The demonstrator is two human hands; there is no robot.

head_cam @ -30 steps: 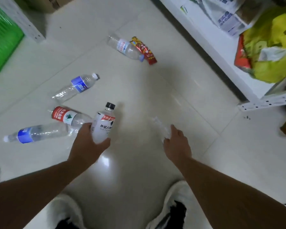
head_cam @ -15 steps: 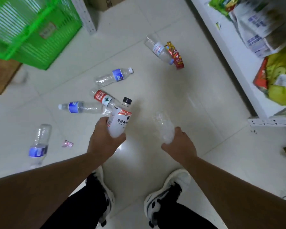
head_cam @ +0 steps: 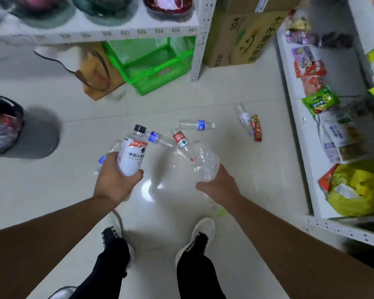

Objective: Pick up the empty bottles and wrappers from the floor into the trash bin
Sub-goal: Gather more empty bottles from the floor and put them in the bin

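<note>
My left hand (head_cam: 113,182) grips a white bottle (head_cam: 133,155) with a black cap and red label, held upright. My right hand (head_cam: 221,186) holds a crumpled clear plastic bottle (head_cam: 205,162). On the floor beyond them lie a red-labelled bottle (head_cam: 180,140), a blue-labelled bottle (head_cam: 197,125), another blue-labelled bottle (head_cam: 158,138) and a clear bottle (head_cam: 244,117) next to a red wrapper (head_cam: 257,131). One more bottle (head_cam: 103,159) lies partly hidden behind my left hand. A grey trash bin (head_cam: 15,130) with a dark liner stands at the far left.
A green plastic basket (head_cam: 153,63) and a brown paper bag (head_cam: 95,74) sit under a white shelf (head_cam: 95,29). A cardboard box (head_cam: 240,33) stands behind. White shelving (head_cam: 300,147) with snack packets runs along the right. My feet (head_cam: 194,236) stand on the pale tiled floor.
I have stood up and the view has lifted and swung left, bringing the trash bin and shelf into sight. Both hands have risen with their bottles held.
</note>
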